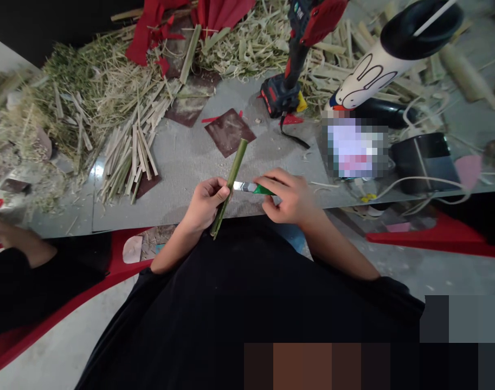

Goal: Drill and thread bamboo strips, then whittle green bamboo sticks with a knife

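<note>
My left hand (209,203) is closed around a green bamboo stick (236,165), which slants up and away from my body, its lower end split. In my right hand (288,196) is a green-handled utility knife (247,187), its blade pointing left. The blade tip meets the stick beside my left thumb; how deep it sits I cannot tell. Just beyond the stick's upper end lies a dark brown sandpaper square (231,132). To the left, a bundle of thin bamboo strips (135,154) rests on the grey table (182,184).
Shavings (80,86) are heaped along the back. A cordless drill (290,81) stands behind the sandpaper. At right are a white rabbit-print tumbler (369,76), a lit, blurred screen (348,146), a black box (426,162) and cables. Another person's arm (19,238) reaches in at far left.
</note>
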Motion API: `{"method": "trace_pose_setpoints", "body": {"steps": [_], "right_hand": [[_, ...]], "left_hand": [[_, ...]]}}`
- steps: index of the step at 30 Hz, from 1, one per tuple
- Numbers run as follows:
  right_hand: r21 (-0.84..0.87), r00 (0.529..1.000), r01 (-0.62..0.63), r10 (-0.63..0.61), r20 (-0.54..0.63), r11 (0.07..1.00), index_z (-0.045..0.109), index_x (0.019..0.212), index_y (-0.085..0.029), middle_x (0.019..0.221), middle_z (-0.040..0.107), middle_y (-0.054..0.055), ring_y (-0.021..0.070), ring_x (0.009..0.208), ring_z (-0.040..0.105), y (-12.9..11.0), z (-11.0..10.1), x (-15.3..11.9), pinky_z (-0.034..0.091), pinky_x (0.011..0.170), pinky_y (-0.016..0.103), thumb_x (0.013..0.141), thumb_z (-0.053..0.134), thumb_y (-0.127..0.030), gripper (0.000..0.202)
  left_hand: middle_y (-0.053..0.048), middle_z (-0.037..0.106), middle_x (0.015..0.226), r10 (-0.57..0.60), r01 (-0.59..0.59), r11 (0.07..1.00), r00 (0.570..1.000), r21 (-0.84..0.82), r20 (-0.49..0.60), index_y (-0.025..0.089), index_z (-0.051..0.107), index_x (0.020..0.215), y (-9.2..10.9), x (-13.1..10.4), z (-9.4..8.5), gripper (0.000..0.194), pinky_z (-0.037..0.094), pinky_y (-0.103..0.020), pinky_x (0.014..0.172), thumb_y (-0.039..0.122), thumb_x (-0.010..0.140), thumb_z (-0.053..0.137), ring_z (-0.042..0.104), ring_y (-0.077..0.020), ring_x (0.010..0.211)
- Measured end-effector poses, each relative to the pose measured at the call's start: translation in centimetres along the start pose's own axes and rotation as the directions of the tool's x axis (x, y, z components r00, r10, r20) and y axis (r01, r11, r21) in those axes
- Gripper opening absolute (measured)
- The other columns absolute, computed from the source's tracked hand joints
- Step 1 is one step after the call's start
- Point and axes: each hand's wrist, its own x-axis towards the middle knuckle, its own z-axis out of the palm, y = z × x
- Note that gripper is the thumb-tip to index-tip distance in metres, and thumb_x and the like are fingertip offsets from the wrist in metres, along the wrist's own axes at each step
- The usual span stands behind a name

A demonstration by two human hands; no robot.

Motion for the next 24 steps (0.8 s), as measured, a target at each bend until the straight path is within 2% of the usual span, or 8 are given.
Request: {"method": "trace_pose_setpoints", "body": {"steps": [8,15,20,22,24], "right_hand": [[0.008,0.99,0.078,-0.076,-0.116,0.997,0.075,0.12,-0.019,0.101,0.08,0.008,0.0229,0.074,0.077,-0.5,0.9,0.0,0.06,0.058,0.035,0.077,0.062,-0.009,0.046],[0.016,0.992,0.068,-0.066,-0.104,0.998,0.076,0.118,-0.02,0.101,0.081,0.007,0.0227,0.075,0.078,-0.4,0.8,0.1,0.061,0.059,0.035,0.077,0.062,-0.01,0.045],[0.001,0.99,0.097,-0.096,-0.106,0.995,0.076,0.118,-0.016,0.103,0.081,0.01,0.0229,0.076,0.078,-0.4,0.8,0.2,0.06,0.059,0.035,0.078,0.062,-0.008,0.043],[0.024,0.99,0.1,-0.097,-0.097,0.995,0.076,0.12,-0.014,0.106,0.081,0.012,0.0242,0.08,0.08,-0.4,0.9,0.1,0.062,0.063,0.035,0.083,0.063,-0.01,0.039],[0.033,0.992,0.101,-0.098,-0.075,0.994,0.076,0.122,-0.014,0.107,0.083,0.013,0.025,0.083,0.081,-0.4,1.1,-0.1,0.064,0.067,0.036,0.096,0.066,-0.018,0.029]], "left_hand": [[0.006,0.057,0.063,0.051,-0.049,0.998,0.998,-0.029,0.046,0.02,0.063,0.085,0.2,-0.1,0.4,0.07,0.029,-0.025,0.054,0.075,0.072,0.104,0.046,-0.0066,0.055],[0.006,0.054,0.062,0.046,-0.047,0.999,0.995,0.008,0.09,0.02,0.062,0.082,0.1,-0.2,0.1,0.07,0.026,-0.024,0.053,0.076,0.074,0.103,0.044,-0.0053,0.054],[0.005,0.057,0.064,0.013,-0.017,0.999,0.995,0.039,0.097,0.02,0.061,0.085,-0.1,-0.4,0.1,0.07,0.026,-0.024,0.052,0.076,0.075,0.102,0.043,-0.0059,0.055],[0.005,0.056,0.065,0.011,-0.016,0.999,0.995,0.051,0.1,0.02,0.061,0.086,-0.2,-0.4,0.0,0.071,0.026,-0.025,0.053,0.077,0.076,0.101,0.042,-0.0061,0.055],[0.005,0.055,0.066,0.015,-0.023,0.997,0.994,0.073,0.108,0.02,0.06,0.087,-0.5,-0.4,-0.2,0.07,0.027,-0.024,0.053,0.078,0.078,0.099,0.043,-0.0063,0.056]]}}
